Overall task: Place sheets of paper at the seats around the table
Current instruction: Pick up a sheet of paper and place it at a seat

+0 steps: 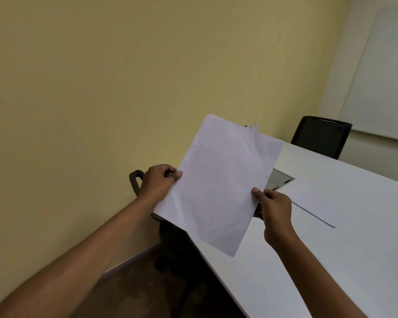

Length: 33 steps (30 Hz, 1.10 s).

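A white sheet of paper (218,184) is held up in the air over the near-left edge of the white table (354,226). My left hand (157,182) pinches the sheet's left edge and my right hand (274,210) pinches its right edge. I cannot tell whether it is one sheet or a thin stack. Another white sheet (313,203) lies flat on the table just right of my right hand. A dark chair (321,136) stands at the table's far end. Part of a second dark chair (136,180) shows behind my left hand, mostly hidden by the held sheet.
A grey cable-port panel (279,180) is set into the tabletop behind the held sheet. A yellow wall fills the left and back. A whiteboard (381,83) hangs on the right wall. Dark floor (129,290) lies left of the table.
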Each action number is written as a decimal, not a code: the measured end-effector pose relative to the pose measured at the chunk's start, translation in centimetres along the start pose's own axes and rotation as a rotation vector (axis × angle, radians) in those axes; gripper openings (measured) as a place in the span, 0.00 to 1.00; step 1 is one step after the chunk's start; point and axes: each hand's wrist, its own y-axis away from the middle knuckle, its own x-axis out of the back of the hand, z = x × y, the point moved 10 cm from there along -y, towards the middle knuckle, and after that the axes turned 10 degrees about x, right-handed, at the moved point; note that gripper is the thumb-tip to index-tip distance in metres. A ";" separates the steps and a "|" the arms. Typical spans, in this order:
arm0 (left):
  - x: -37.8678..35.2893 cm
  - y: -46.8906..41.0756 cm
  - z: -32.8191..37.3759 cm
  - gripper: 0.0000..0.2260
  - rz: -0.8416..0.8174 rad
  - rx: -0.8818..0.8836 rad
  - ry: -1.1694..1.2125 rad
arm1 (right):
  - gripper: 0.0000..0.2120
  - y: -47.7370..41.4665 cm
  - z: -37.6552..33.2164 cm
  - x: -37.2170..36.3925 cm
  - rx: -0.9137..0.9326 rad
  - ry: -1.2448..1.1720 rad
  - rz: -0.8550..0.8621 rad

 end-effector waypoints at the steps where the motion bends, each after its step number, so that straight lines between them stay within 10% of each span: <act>1: -0.3 -0.3 0.1 0.05 -0.005 0.009 -0.022 | 0.10 -0.2 0.0 0.0 -0.003 0.000 0.005; 33: -33.4 -48.5 -27.9 0.15 -0.749 0.039 -0.838 | 0.06 -27.3 39.3 -12.1 -0.472 0.460 0.490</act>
